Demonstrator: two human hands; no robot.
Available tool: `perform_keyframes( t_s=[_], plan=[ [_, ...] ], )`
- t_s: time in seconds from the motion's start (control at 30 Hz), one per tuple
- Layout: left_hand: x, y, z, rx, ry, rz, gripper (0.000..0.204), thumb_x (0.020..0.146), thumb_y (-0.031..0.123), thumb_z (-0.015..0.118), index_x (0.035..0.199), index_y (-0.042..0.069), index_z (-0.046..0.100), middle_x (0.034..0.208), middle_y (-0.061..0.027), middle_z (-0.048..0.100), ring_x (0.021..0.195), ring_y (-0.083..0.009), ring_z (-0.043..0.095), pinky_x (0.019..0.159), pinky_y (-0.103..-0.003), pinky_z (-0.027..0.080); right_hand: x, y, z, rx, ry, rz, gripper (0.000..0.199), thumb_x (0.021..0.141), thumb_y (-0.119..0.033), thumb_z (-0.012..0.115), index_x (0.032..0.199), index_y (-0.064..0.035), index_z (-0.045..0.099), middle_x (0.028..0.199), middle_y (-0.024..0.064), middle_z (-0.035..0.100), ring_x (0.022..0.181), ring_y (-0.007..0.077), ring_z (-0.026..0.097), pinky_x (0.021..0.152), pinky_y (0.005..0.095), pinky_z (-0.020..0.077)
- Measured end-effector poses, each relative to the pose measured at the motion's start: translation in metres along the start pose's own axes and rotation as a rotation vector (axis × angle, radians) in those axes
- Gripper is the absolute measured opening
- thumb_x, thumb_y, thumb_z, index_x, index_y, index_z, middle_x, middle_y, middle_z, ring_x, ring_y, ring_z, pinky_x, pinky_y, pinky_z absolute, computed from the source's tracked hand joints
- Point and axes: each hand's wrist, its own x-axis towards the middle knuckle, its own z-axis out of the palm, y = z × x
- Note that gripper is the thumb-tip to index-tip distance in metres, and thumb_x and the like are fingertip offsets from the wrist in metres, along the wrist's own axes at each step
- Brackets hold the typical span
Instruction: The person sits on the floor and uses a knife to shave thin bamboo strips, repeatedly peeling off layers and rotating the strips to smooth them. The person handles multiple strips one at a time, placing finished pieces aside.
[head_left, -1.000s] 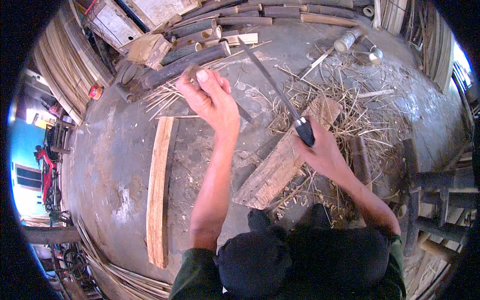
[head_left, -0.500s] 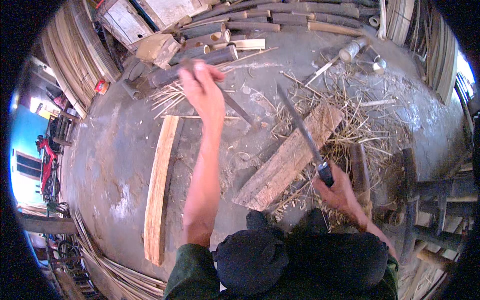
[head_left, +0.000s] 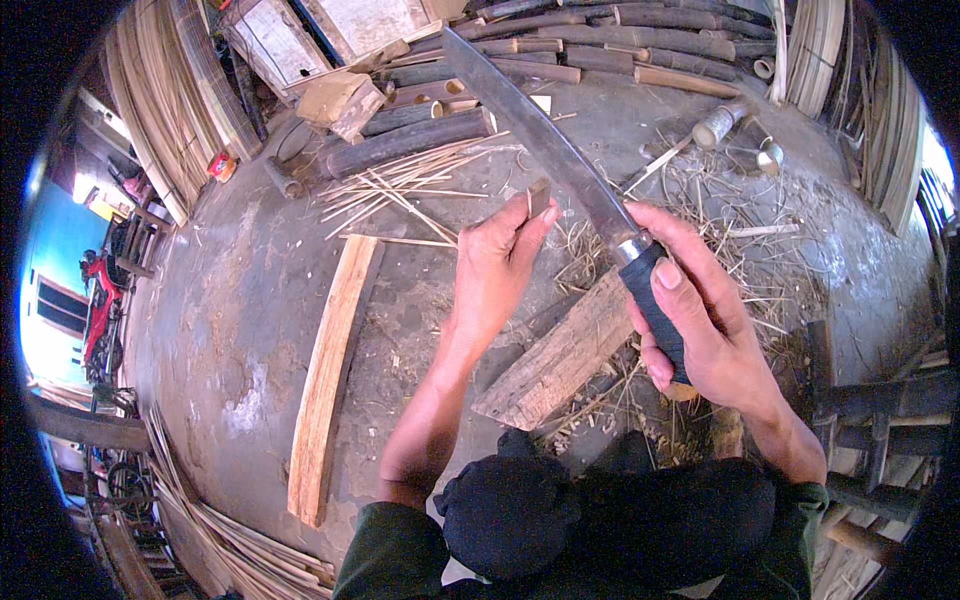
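Note:
A long knife with a wide, slightly curved blade (head_left: 545,130) points up and away to the left. My right hand (head_left: 715,325) is closed around its black wrapped handle, the index finger lying along the base of the blade. Left of the knife, my left hand (head_left: 495,255) pinches a flat dark strip (head_left: 539,197) between thumb and fingers. Only a short end of that strip shows; the hand hides the rest. The strip and the blade look apart. Below the knife a rough wooden plank (head_left: 560,350) lies on the floor amid shavings.
A pale wooden board (head_left: 330,380) lies at left. Thin split sticks (head_left: 400,190) are scattered beyond my left hand. Dark bamboo poles (head_left: 600,45) are stacked at the back, with a wooden block (head_left: 345,103) nearby. Curled shavings (head_left: 750,280) cover the floor at right.
My left hand has come right and nearer with the strip, which now shows mostly end-on. My right hand has raised the knife, its blade tilting further left and its tip higher.

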Motion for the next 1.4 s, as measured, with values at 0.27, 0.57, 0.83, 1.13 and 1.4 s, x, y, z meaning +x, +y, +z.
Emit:
perform_keyframes(
  t_s=[0.27, 0.57, 0.83, 1.13, 1.4],
  plan=[
    [-0.001, 0.003, 0.002, 0.000, -0.009, 0.042, 0.013, 0.090, 0.011, 0.066, 0.099, 0.002, 0.065, 0.067, -0.0176, 0.054, 0.055, -0.0194, 0.041, 0.054, -0.031, 0.043, 0.001, 0.006, -0.004, 0.044, -0.020, 0.024, 0.046, 0.104, -0.032, 0.039, 0.145, -0.0115, 0.033, 0.072, 0.0055, 0.050, 0.043, 0.0075, 0.044, 0.042, 0.0212, 0.0386],
    [-0.001, 0.005, 0.007, 0.021, 0.014, 0.070, 0.012, 0.089, 0.009, 0.066, 0.092, -0.001, 0.060, 0.069, -0.0209, 0.053, 0.056, -0.0304, 0.041, 0.054, -0.033, 0.044, 0.001, 0.005, -0.004, 0.070, 0.007, 0.030, 0.046, 0.103, -0.031, 0.039, 0.145, -0.0116, 0.033, 0.071, 0.0063, 0.050, 0.042, 0.0081, 0.044, 0.040, 0.0222, 0.0387],
    [-0.002, 0.003, 0.009, 0.028, 0.025, 0.101, 0.014, 0.089, 0.010, 0.066, 0.089, -0.001, 0.058, 0.067, -0.0213, 0.051, 0.056, -0.0334, 0.039, 0.053, -0.034, 0.043, 0.000, 0.004, -0.006, 0.038, -0.013, 0.031, 0.046, 0.103, -0.032, 0.039, 0.145, -0.0121, 0.033, 0.071, 0.0070, 0.051, 0.042, 0.0085, 0.045, 0.040, 0.0221, 0.0394],
    [-0.003, -0.002, 0.016, 0.023, 0.035, 0.115, 0.016, 0.090, 0.012, 0.066, 0.085, -0.001, 0.058, 0.064, -0.0203, 0.050, 0.053, -0.0335, 0.043, 0.053, -0.036, 0.045, -0.001, 0.037, 0.005, -0.333, 0.084, -0.301, 0.046, 0.102, -0.026, 0.042, 0.144, -0.0098, 0.032, 0.091, 0.0161, 0.059, 0.067, 0.0240, 0.062, 0.060, 0.0346, 0.0513],
    [-0.006, -0.009, 0.012, -0.073, 0.070, 0.141, 0.016, 0.090, 0.011, 0.066, 0.083, -0.001, 0.058, 0.064, -0.0204, 0.048, 0.056, -0.0258, 0.035, 0.052, -0.034, 0.042, -0.002, 0.015, -0.001, -0.634, -0.029, -0.285, 0.042, 0.099, -0.020, 0.045, 0.140, -0.0105, 0.037, 0.089, 0.0194, 0.058, 0.073, 0.0354, 0.062, 0.064, 0.0419, 0.0522]
  ],
)
